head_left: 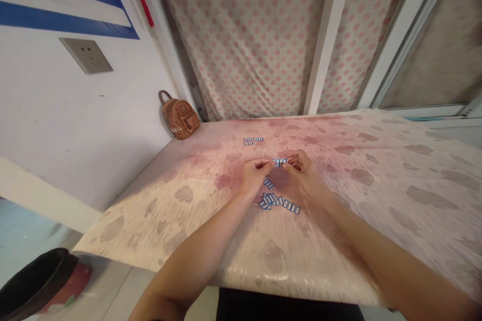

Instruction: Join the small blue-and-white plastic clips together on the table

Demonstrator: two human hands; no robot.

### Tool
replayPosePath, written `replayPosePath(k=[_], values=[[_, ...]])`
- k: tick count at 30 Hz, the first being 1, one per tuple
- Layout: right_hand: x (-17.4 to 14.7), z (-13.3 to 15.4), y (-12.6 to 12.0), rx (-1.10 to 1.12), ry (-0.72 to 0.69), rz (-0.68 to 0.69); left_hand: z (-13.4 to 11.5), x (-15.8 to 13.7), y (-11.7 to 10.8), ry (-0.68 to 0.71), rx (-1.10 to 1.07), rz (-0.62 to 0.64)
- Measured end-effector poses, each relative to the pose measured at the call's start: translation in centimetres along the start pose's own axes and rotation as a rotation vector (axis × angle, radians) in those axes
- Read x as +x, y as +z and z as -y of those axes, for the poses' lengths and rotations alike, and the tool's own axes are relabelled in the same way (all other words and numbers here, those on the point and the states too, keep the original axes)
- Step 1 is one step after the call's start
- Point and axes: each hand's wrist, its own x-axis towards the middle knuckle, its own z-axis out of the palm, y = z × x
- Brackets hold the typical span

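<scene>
Between my two hands, a small blue-and-white striped strip (279, 162) is held just above the tabletop. My left hand (256, 173) pinches its left end, and my right hand (302, 169) pinches its right end. Just below the left fingers lies a similar loose striped piece (268, 183). Closer to me is an overlapping pile of these striped pieces (269, 200), trailing off to the right. Beyond my hands, several more striped pieces (248, 141) lie in two short rows. The pieces are too small to read any print.
A patterned cloth (226, 230) covers the table. A small brown backpack-shaped bag (182, 118) leans at the far left corner by the wall. A dark-lined bin (45, 281) stands on the floor at left. A dotted curtain (256, 40) hangs behind the table.
</scene>
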Motion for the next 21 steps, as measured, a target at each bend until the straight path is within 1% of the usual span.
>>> replayPosePath(k=[4, 8, 10, 12, 14, 15, 18, 21], values=[[-0.3, 0.6, -0.1, -0.172, -0.147, 0.081, -0.3, 0.0, -0.2, 0.001, -0.029, 0.011], [-0.5, 1.3, -0.2, -0.305, -0.227, 0.091, -0.3, -0.1, -0.2, -0.025, -0.044, 0.012], [-0.5, 1.4, -0.1, -0.320, -0.218, 0.083, -0.3, -0.1, -0.2, -0.032, -0.034, 0.023], [-0.5, 1.0, 0.1, -0.311, -0.172, 0.049, -0.2, 0.1, -0.5, -0.020, -0.013, 0.022], [-0.6, 0.5, 0.4, -0.314, -0.122, 0.021, -0.1, 0.6, -0.9, 0.009, 0.006, -0.017], [-0.7, 0.2, 0.6, -0.329, -0.110, 0.031, -0.1, 0.8, -1.3, 0.028, 0.008, -0.045], [-1.1, -0.2, 1.4, -0.435, -0.121, 0.172, -0.1, 1.7, -2.2, 0.074, 0.008, -0.109], [-1.5, 0.2, 2.3, -0.585, -0.128, 0.288, -0.2, 2.2, -2.7, 0.085, 0.003, -0.134]])
